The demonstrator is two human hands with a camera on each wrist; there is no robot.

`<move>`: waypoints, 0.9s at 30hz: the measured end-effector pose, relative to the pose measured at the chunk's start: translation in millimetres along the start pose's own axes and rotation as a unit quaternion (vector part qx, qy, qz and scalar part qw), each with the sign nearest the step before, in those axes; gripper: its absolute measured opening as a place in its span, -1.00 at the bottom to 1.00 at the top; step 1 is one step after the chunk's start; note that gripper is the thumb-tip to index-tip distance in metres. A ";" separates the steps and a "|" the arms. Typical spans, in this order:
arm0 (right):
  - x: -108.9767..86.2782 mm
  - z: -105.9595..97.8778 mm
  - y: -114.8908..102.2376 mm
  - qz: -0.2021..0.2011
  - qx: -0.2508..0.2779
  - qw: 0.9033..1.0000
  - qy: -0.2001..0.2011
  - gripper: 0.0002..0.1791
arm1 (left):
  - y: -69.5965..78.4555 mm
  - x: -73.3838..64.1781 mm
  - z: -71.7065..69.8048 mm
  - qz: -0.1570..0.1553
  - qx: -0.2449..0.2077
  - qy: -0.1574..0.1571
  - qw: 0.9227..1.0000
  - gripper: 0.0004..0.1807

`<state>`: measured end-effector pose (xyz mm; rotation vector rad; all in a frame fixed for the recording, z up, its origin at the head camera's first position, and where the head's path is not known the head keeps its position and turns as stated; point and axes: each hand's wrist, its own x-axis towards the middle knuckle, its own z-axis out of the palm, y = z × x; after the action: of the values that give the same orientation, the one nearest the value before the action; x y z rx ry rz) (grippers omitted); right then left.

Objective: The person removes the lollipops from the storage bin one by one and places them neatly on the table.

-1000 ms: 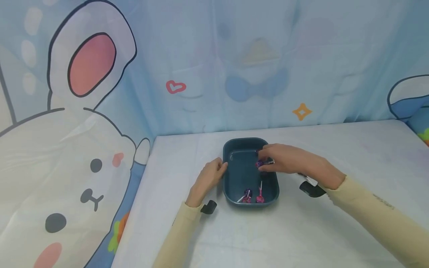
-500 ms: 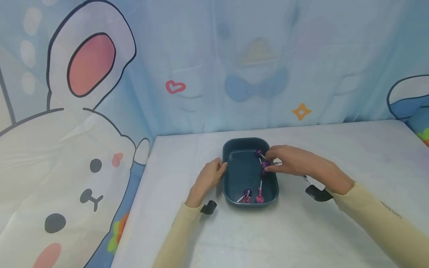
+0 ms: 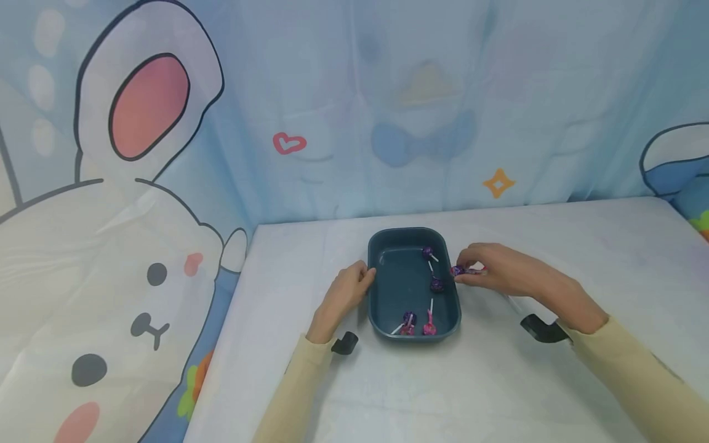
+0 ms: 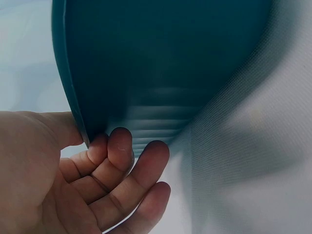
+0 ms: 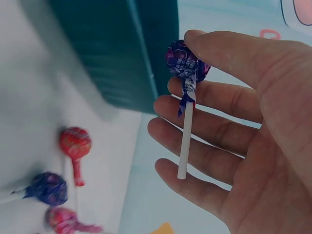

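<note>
My left hand (image 3: 344, 292) holds the left rim of a dark teal bin (image 3: 370, 307). In the left wrist view its thumb meets the rim and its fingers lie against the outer wall. Just outside the right rim, my right hand (image 3: 501, 269) pinches a purple-wrapped lollipop (image 5: 181, 63) by its head between thumb and index finger. Its white stick points along the other fingers. Inside the bin, a purple lollipop (image 3: 428, 252) and another purple lollipop (image 3: 437, 285) lie along the right side. Near the front lie a pink lollipop (image 3: 429, 329) and a small purple-and-pink cluster (image 3: 408, 324).
On the white tabletop (image 3: 432, 394), in the right wrist view, lie a red lollipop (image 5: 75, 142), a dark blue lollipop (image 5: 48, 188) and a pink lollipop (image 5: 63, 220). The right hand mostly hides them from the head view. A printed curtain (image 3: 343, 80) hangs behind the table.
My right hand has moved right, from over the bin to beyond its right rim, carrying a lollipop. The purple lollipops along the bin's right side are now uncovered. The left hand stays put.
</note>
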<state>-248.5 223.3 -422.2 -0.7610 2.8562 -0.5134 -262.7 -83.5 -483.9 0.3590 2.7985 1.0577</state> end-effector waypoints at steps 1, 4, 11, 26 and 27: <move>-1.5 0.7 2.1 0.001 0.001 1.000 0.000 -0.73 | -0.3 -0.2 0.2 -0.001 0.000 -0.001 1.000 -0.67; -4.5 4.6 9.0 0.009 0.009 1.000 -0.008 -0.73 | -0.5 -1.3 0.0 -0.003 -0.006 -0.003 1.000 -0.67; -7.5 24.0 22.1 0.036 0.026 0.998 -0.037 -0.71 | -1.4 -1.9 0.9 0.000 -0.009 -0.005 1.000 -0.67; -8.7 52.4 27.9 0.044 -0.059 0.997 -0.034 -0.66 | -0.2 -1.1 0.9 -0.002 -0.011 -0.004 1.000 -0.67; -9.0 52.7 27.3 0.045 -0.061 0.997 -0.034 -0.63 | -0.2 -0.9 1.0 -0.002 -0.011 -0.004 1.000 -0.68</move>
<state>-241.5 234.8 -480.7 -0.6517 2.8629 -0.2974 -261.6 -83.3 -484.8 0.3528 2.7766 1.0837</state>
